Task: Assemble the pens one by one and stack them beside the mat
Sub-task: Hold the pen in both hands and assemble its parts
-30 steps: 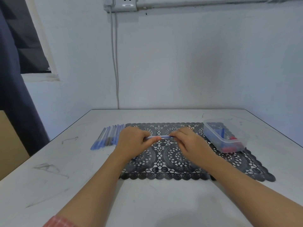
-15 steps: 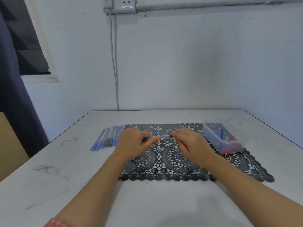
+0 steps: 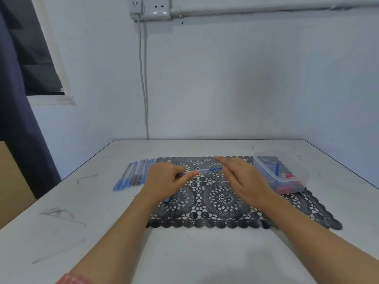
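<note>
White and scuffed with grey marks, the tabletop [image 3: 194, 255] fills the near view, and at its nearest edge you can see the red-checked cuff [image 3: 75, 279] of your left sleeve. Both your bare forearms reach forward over a black rectangular plastic mat [image 3: 221, 201], cut in a lace pattern with scalloped edges.

Your left hand [image 3: 164, 181] is over the mat's left part, with thumb and fingers pinched around a slim clear-barrelled pen with blue ink [image 3: 205, 171]. The pen lies nearly level above the mat and points right toward your other hand. A small blue piece [image 3: 167, 199] shows beside your left wrist; too little of it shows to tell what it is.

Your right hand [image 3: 244, 179] hovers over the middle of the mat with its fingers straight and loosely spread, holding nothing. It is blurred, and the pen's free end comes just beside it; whether they touch cannot be told.

Just off the mat's far left corner, a row of finished pens [image 3: 134, 176], blue and grey, lies side by side on the bare table. On the mat's far right corner stands a clear rectangular open-topped plastic tub [image 3: 264, 170] with blue and red parts inside.

Beyond the table rises a pale painted wall [image 3: 246, 78]. A white double socket [image 3: 158, 7] sits high on it, with a grey cable [image 3: 143, 78] dropping from it. At the left hangs a dark blue curtain [image 3: 12, 119].
</note>
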Demonstrator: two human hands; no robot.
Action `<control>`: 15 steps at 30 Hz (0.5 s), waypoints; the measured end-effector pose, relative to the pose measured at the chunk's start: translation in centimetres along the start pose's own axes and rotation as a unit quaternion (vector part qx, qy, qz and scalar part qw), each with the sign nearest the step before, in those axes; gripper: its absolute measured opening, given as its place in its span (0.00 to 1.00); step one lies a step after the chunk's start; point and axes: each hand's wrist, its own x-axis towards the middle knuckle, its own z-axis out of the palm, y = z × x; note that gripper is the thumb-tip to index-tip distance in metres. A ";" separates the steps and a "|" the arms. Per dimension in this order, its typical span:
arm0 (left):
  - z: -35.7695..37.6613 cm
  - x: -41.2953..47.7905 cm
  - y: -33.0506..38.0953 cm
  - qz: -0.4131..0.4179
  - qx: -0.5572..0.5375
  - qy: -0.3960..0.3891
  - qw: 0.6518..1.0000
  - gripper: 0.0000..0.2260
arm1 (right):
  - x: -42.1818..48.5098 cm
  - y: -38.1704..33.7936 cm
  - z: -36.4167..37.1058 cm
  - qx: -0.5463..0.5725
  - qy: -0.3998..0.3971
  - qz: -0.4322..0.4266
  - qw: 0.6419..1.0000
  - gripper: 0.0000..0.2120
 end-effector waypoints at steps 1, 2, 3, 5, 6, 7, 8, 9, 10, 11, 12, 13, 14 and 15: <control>-0.1 0.0 0.0 -0.003 0.001 -0.001 1.000 0.28 | 0.0 0.0 -0.2 0.004 -0.001 0.004 1.000 0.24; 0.0 0.0 -0.1 -0.006 0.003 -0.002 1.000 0.28 | 0.0 0.1 -0.2 0.001 -0.001 0.005 1.000 0.24; -0.1 0.0 -0.1 -0.011 0.005 -0.004 1.000 0.28 | 0.0 0.4 -0.2 -0.003 -0.001 0.008 1.000 0.23; -0.1 -0.1 -0.2 -0.024 0.006 -0.009 1.000 0.29 | 0.0 0.8 -0.2 -0.001 -0.007 0.035 0.999 0.19; -0.1 -0.1 -0.3 -0.032 0.006 -0.010 0.999 0.30 | 0.0 1.0 -0.1 0.006 -0.010 0.052 0.999 0.17; -0.2 -0.2 -0.3 -0.040 0.006 -0.011 0.999 0.31 | 0.0 1.0 -0.1 0.010 -0.006 0.063 0.998 0.14; -0.2 -0.2 -0.4 -0.045 0.005 -0.011 0.999 0.31 | 0.1 1.1 -0.1 0.010 0.002 0.070 0.997 0.12; -0.3 -0.2 -0.4 -0.049 0.005 -0.013 0.999 0.31 | 0.1 1.1 -0.2 0.006 0.008 0.077 0.997 0.11; -0.3 -0.2 -0.5 -0.050 0.007 -0.016 0.999 0.31 | 0.2 1.0 -0.4 0.004 0.008 0.089 0.996 0.10; -0.3 -0.2 -0.7 -0.052 0.008 -0.018 0.998 0.30 | 0.3 1.0 -0.5 0.002 0.001 0.103 0.995 0.08; -0.3 -0.2 -0.8 -0.054 0.009 -0.020 0.998 0.29 | 0.4 1.0 -0.6 0.000 -0.011 0.114 0.993 0.07; -0.3 -0.3 -0.8 -0.057 0.009 -0.021 0.998 0.28 | 0.3 1.1 -0.6 -0.003 -0.025 0.119 0.993 0.06; -0.3 -0.3 -0.9 -0.060 0.010 -0.022 0.998 0.28 | 0.3 1.2 -0.5 -0.008 -0.042 0.120 0.992 0.06; -0.3 -0.3 -0.9 -0.064 0.012 -0.023 0.998 0.27 | 0.2 1.3 -0.3 -0.014 -0.061 0.118 0.991 0.06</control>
